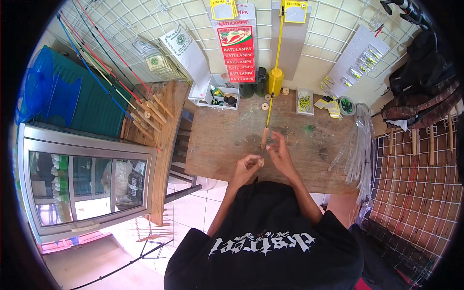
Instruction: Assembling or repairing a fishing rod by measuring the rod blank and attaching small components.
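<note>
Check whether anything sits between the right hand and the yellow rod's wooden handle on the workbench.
Nothing visible does. The right hand hovers just below and right of the wooden handle of the yellow rod, with only bare workbench between them.

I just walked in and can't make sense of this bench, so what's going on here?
A person in a black shirt is working at a wooden table. Both hands are raised over it: the left hand pinches something small and pale at its fingertips, too small to tell what, and the right hand has its fingers spread just beside it. A yellow rod with a wooden handle lies on the table ahead of the hands, with small wooden discs and trays of small parts further back.
</note>
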`<act>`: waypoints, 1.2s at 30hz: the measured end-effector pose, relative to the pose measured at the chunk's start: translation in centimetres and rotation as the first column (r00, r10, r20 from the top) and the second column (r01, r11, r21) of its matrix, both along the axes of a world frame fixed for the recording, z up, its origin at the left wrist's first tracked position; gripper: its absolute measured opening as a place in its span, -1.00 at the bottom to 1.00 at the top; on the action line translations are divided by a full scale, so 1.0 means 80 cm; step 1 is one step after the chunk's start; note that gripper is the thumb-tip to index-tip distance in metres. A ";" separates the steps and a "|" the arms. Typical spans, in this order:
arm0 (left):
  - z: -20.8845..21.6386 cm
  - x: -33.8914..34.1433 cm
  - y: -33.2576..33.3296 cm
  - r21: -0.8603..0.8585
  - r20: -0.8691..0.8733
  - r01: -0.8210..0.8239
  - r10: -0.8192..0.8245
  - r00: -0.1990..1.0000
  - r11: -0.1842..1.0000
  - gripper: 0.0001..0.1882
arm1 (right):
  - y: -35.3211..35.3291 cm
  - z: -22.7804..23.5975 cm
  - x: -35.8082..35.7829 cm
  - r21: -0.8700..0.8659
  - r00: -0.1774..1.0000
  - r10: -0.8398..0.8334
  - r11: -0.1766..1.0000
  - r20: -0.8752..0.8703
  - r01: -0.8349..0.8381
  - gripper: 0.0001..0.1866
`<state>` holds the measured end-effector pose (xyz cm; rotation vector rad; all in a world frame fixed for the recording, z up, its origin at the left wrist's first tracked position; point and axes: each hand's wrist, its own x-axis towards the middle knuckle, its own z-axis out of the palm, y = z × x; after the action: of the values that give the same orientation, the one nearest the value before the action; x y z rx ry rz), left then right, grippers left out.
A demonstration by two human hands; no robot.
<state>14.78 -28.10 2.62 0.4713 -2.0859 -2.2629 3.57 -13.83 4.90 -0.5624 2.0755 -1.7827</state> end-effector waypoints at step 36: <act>0.002 -0.037 -0.006 0.111 0.058 -0.045 0.039 0.998 0.993 -0.66 | 0.014 -0.038 -0.002 -0.244 0.878 0.238 0.959 0.415 -0.145 -0.64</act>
<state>11.85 -28.55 2.76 0.5846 -1.9605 -2.3784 3.44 -12.75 1.84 -0.3577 1.4880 -1.8153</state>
